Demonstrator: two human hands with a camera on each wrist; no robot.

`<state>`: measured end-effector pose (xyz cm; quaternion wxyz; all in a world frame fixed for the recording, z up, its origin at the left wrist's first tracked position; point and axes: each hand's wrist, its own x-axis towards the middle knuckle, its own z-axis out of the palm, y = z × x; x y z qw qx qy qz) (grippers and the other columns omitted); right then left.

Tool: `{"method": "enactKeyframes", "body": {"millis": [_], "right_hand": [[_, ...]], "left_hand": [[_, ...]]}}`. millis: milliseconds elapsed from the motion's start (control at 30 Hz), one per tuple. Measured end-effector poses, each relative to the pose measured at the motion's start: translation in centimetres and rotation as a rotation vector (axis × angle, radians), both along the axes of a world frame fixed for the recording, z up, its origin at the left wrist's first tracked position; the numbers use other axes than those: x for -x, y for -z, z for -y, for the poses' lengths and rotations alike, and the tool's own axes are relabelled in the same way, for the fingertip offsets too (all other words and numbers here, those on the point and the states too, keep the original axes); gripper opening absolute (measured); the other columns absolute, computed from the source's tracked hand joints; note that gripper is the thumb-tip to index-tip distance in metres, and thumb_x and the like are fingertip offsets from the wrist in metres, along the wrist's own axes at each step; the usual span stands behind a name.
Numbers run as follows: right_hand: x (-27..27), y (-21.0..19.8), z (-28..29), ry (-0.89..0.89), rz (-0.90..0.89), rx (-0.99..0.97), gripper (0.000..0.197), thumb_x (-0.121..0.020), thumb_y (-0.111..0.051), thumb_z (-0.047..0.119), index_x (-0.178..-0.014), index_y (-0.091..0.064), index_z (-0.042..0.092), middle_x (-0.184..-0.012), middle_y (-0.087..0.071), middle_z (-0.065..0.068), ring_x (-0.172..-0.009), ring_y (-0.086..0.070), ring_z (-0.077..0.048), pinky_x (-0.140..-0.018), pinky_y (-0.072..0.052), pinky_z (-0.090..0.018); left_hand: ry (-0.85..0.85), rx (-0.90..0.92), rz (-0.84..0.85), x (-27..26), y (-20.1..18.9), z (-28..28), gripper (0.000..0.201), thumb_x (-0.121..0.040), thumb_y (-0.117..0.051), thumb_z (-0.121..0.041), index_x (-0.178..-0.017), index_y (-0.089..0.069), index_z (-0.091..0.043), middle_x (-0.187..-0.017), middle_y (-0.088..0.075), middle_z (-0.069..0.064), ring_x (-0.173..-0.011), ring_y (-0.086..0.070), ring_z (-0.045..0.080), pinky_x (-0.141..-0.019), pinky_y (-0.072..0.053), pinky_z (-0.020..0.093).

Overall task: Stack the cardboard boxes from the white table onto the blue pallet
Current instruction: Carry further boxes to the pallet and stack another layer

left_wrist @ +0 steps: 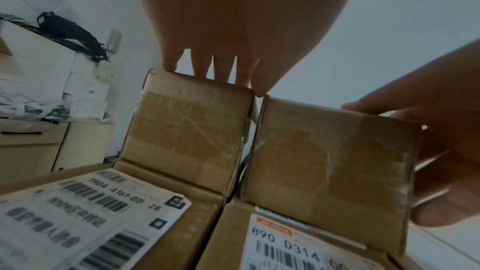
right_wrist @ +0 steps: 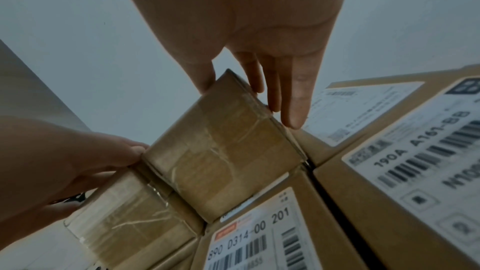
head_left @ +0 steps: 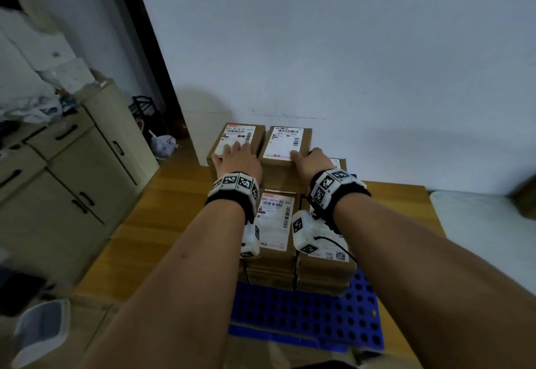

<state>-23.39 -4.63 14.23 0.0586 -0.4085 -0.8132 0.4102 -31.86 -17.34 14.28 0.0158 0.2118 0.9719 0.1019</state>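
Two small taped cardboard boxes sit side by side on top of the stack at the back of the blue pallet (head_left: 304, 316). My left hand (head_left: 239, 157) lies flat on the left top box (head_left: 243, 134), fingers straight across its label; the left wrist view shows the fingertips (left_wrist: 200, 69) over that left top box (left_wrist: 187, 126). My right hand (head_left: 311, 160) grips the right top box (head_left: 287, 142), thumb on its top and fingers down its right side, as the right hand (right_wrist: 246, 89) in the right wrist view shows around the right top box (right_wrist: 223, 151). Labelled boxes (head_left: 275, 223) fill the layer below.
A beige cabinet (head_left: 87, 165) stands at the left, with a plastic bag (head_left: 164, 145) on the floor behind it. The pallet rests on a wooden surface (head_left: 162, 223) against a white wall. The white table (head_left: 478, 223) is at the right. A clear plastic container (head_left: 40, 331) lies at lower left.
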Motion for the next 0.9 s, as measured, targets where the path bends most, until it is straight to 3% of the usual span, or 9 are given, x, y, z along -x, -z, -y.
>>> {"method": "enactKeyframes", "body": {"millis": [300,533,667,800,900], "right_hand": [[0.2,-0.3,0.9,-0.026,0.003,-0.023,0.050,-0.096,-0.049,0.043,-0.128,-0.050,0.005,-0.125,-0.061,-0.015,-0.110,-0.059,-0.032,-0.091,-0.049,-0.039],[0.4,-0.5,1.0,-0.063,0.055,-0.056,0.050,-0.100,-0.042,0.043,-0.129,-0.050,0.003,-0.130,-0.057,-0.016,-0.117,-0.055,-0.033,-0.094,-0.045,-0.038],[0.4,-0.5,0.8,-0.071,0.055,-0.041,0.050,-0.100,-0.041,0.044,-0.126,-0.053,0.003,-0.127,-0.059,-0.016,-0.113,-0.058,-0.033,-0.094,-0.047,-0.039],[0.4,-0.9,0.3,-0.061,0.040,-0.083,0.049,-0.100,-0.041,0.041,-0.128,-0.051,0.002,-0.128,-0.058,-0.016,-0.114,-0.056,-0.033,-0.088,-0.044,-0.035],[-0.1,-1.2,-0.4,-0.043,0.026,-0.120,0.049,-0.099,-0.042,0.041,-0.129,-0.050,0.003,-0.129,-0.057,-0.016,-0.110,-0.056,-0.031,-0.085,-0.043,-0.034]], "left_hand": [[0.020,-0.037,-0.005,0.3,0.3,0.5,0.046,-0.102,-0.027,-0.033,-0.145,-0.035,-0.019,-0.156,-0.028,0.003,-0.144,-0.021,0.025,-0.117,-0.011,0.054],[0.025,-0.066,-0.010,0.5,0.6,0.6,0.046,-0.099,-0.031,-0.035,-0.143,-0.038,-0.020,-0.154,-0.031,0.003,-0.143,-0.024,0.025,-0.116,-0.013,0.055],[0.016,-0.054,-0.009,0.3,0.3,0.5,0.047,-0.098,-0.034,-0.034,-0.142,-0.038,-0.019,-0.151,-0.035,0.005,-0.142,-0.026,0.026,-0.116,-0.014,0.055],[0.003,-0.015,0.001,0.3,-0.3,0.2,0.046,-0.096,-0.036,-0.030,-0.140,-0.040,-0.017,-0.148,-0.038,0.006,-0.140,-0.028,0.028,-0.115,-0.014,0.057],[0.016,-0.001,-0.013,-0.1,-0.7,-0.1,0.052,-0.097,-0.038,-0.031,-0.146,-0.031,-0.017,-0.153,-0.031,0.007,-0.143,-0.023,0.029,-0.116,-0.012,0.056]]}}
